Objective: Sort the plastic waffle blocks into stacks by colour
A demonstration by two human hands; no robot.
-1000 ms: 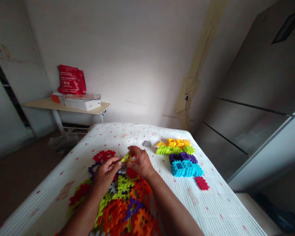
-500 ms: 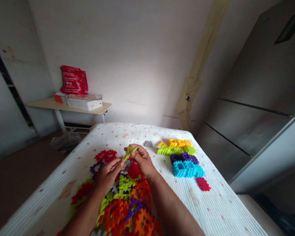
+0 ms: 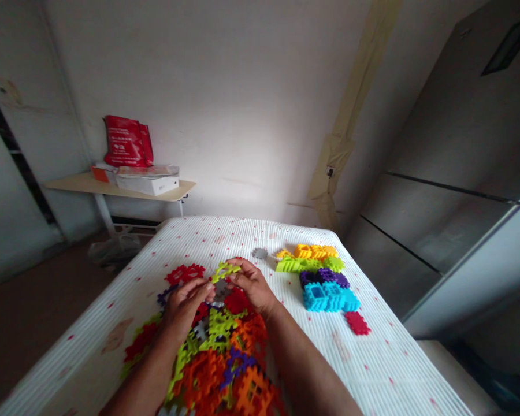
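My right hand pinches a lime green toothed plastic tile above the table. My left hand is beside it, fingers curled, its fingertips touching the same tile's lower edge. Under both hands lies a pile of loose tiles in orange, red, lime, purple and grey. To the right stand built blocks in a row: yellow, lime green, purple and cyan.
The table has a white ribbed cloth. A single red tile and a grey tile lie apart. A side shelf with a red bag and boxes stands at the back left. A grey refrigerator is at right.
The green tile was lifted a little, then turned and lowered slightly toward the left hand. Both hands stayed over the pile.
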